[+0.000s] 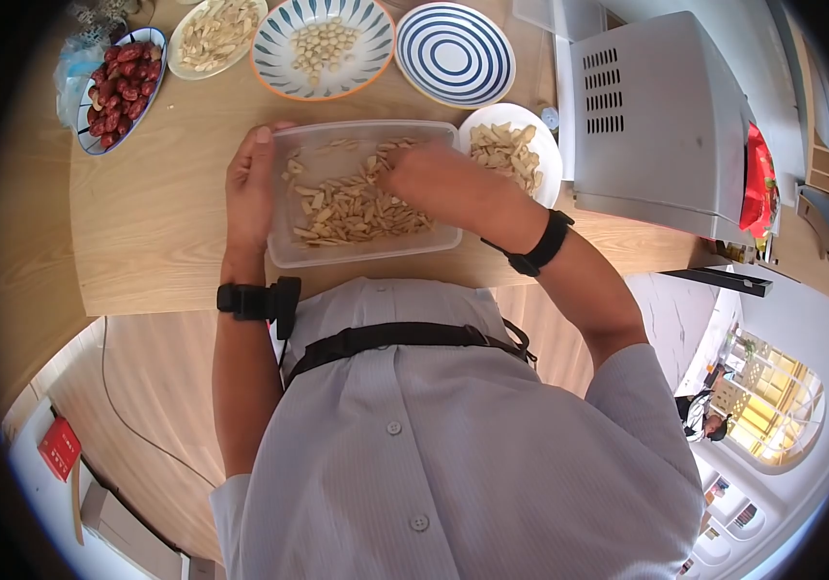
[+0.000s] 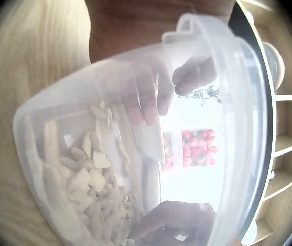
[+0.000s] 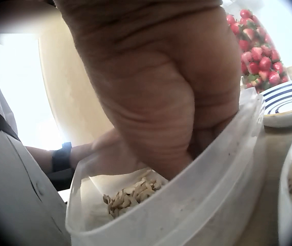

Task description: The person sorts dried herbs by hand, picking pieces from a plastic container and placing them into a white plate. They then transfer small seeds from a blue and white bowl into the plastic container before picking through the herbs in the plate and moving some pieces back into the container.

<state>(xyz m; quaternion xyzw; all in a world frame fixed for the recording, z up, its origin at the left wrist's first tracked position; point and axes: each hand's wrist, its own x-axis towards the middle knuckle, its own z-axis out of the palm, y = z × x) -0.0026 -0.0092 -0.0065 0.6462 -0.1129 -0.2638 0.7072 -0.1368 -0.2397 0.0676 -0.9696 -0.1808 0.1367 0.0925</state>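
While the plastic tub [image 1: 337, 258] on the surface [image 1: 158, 222] is clamped at its nine o'clock by the left grip [image 1: 250, 188], pale pieces [image 1: 352, 217] inside are seemingly sorted by the right grip [image 1: 453, 184], fingertip closure untellable, light pinching probably needed next.

Whatever the right hand [image 1: 436, 180] may hold is hidden or blurred.

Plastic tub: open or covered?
Open: nothing covers the tub; the right hand reaches inside, and pale pieces show through the top.
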